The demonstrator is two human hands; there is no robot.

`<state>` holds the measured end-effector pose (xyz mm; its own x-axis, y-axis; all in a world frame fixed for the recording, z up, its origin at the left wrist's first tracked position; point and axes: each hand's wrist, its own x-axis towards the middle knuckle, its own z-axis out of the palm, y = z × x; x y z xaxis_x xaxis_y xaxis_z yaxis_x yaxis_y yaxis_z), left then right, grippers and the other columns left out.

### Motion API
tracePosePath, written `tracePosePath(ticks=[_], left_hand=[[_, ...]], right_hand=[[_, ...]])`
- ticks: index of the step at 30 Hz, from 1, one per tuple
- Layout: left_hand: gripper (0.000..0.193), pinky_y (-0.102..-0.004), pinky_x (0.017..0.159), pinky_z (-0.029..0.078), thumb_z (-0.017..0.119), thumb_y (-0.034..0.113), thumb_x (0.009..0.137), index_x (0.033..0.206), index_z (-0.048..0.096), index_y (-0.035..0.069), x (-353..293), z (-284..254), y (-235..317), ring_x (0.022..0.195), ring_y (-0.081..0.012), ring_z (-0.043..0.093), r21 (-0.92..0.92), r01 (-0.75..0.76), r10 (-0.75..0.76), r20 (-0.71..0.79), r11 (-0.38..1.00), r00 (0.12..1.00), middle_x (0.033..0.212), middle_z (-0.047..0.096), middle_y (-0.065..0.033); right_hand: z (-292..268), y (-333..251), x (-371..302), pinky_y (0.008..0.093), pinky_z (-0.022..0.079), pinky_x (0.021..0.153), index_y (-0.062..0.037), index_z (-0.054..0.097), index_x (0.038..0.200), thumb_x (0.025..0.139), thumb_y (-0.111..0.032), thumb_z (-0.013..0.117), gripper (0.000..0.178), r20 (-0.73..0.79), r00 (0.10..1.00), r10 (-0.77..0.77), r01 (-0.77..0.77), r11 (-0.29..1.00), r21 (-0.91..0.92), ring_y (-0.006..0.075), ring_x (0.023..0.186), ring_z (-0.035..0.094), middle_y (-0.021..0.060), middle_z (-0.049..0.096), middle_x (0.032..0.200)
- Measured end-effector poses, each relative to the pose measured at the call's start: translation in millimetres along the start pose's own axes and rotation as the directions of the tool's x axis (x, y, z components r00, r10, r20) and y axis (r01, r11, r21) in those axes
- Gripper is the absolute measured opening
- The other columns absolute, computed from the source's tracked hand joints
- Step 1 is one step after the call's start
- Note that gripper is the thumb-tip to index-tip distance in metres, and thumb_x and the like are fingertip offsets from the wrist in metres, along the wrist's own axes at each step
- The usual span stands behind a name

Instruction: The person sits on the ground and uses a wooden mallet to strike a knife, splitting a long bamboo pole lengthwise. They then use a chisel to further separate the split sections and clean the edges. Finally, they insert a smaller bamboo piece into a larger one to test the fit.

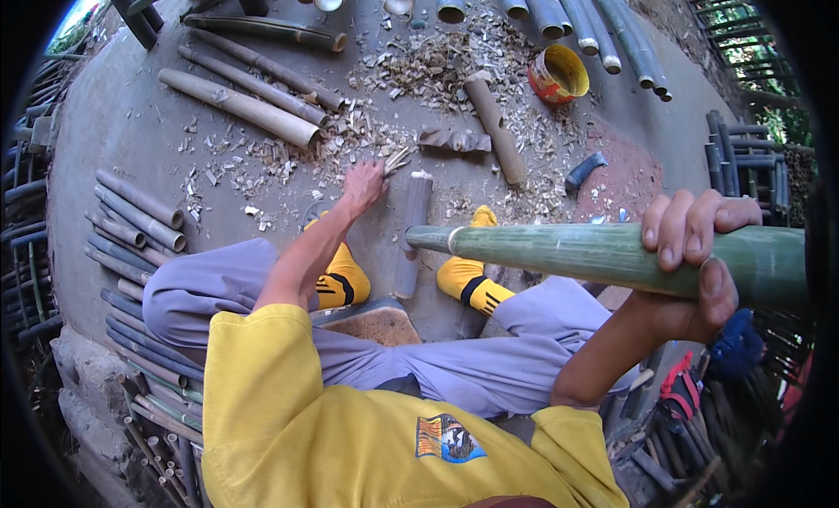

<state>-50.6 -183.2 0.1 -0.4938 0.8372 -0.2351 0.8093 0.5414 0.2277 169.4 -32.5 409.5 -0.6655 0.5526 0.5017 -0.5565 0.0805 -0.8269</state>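
Observation:
My right hand (702,233) is wrapped round a thick green bamboo pole (551,248), which runs from the right rim to the middle. The pole's narrow end lies across a short upright-looking log (417,200) between my feet; whether it touches the log, I cannot tell. Reaching forward on the left, my left hand (365,186) has its fingers curled in. Thin bamboo slivers (398,160) stick out at its fingertips. Just beyond the log sits a dark, rough wooden block (454,141). A brown wooden mallet-like piece (495,128) with a notch lies farther off.
Bamboo shavings (428,67) litter the concrete floor. A red and yellow bucket (559,74) stands far right of centre. Cut bamboo lengths (240,106) lie ahead on the left, with stacked bamboo (140,211) by my left knee. A dark curved piece (585,170) lies right.

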Motion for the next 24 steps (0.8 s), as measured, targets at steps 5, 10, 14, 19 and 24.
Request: tracePosePath(ticks=[5,10,14,19,24], left_hand=[[0.018,-0.0442,0.069,0.054,0.06,0.018,0.076,0.08,0.065,0.0,13,-4,-2,0.084,-0.0371,0.065,-0.056,0.064,-0.05,0.22,0.996,0.974,0.084,0.066,-0.0198],[0.022,-0.0431,0.074,0.054,0.055,0.017,0.08,0.092,0.066,0.001,15,-101,1,0.09,-0.0335,0.066,0.032,-0.222,0.168,0.555,0.974,0.815,0.094,0.066,-0.02],[0.026,-0.044,0.07,0.053,0.054,0.02,0.081,0.097,0.061,0.0,66,-240,-56,0.08,-0.0295,0.064,0.473,0.052,0.005,-0.119,0.879,0.993,0.087,0.063,-0.0191],[0.031,-0.0423,0.056,0.053,0.049,0.034,0.09,0.098,0.059,0.006,114,-452,-90,0.069,-0.0289,0.065,0.124,0.442,-0.103,-0.885,0.888,0.455,0.081,0.064,-0.0178],[0.018,-0.0366,0.063,0.054,0.05,0.017,0.089,0.096,0.062,0.006,137,-368,-68,0.079,-0.0221,0.067,0.415,0.171,0.146,-0.63,0.894,0.763,0.082,0.067,-0.0114]], right_hand=[[-8,1,1,0.0347,0.044,0.062,-0.0032,0.038,0.104,0.07,-0.006,0.054,0.038,-0.021,1.0,-0.014,0.015,1.0,0.024,0.0158,0.062,0.05,0.0076,0.048,0.079],[-28,1,-8,0.0342,0.045,0.063,-0.0035,0.037,0.103,0.07,-0.005,0.053,0.038,-0.136,0.99,-0.024,0.034,0.997,0.067,0.0168,0.062,0.051,0.0082,0.048,0.078],[-27,-1,-10,0.0348,0.045,0.064,-0.0032,0.037,0.103,0.069,-0.004,0.054,0.038,-0.109,0.994,-0.015,0.023,0.997,0.071,0.0168,0.062,0.051,0.0086,0.047,0.078],[-24,2,-9,0.0359,0.047,0.061,-0.0028,0.036,0.103,0.068,-0.001,0.055,0.04,-0.035,0.998,-0.046,0.049,0.995,0.091,0.0164,0.061,0.051,0.0079,0.047,0.074],[-23,0,-6,0.0354,0.046,0.061,-0.0029,0.036,0.103,0.068,-0.003,0.056,0.04,-0.114,0.993,-0.011,0.018,0.998,0.063,0.0163,0.061,0.051,0.0079,0.047,0.075]])
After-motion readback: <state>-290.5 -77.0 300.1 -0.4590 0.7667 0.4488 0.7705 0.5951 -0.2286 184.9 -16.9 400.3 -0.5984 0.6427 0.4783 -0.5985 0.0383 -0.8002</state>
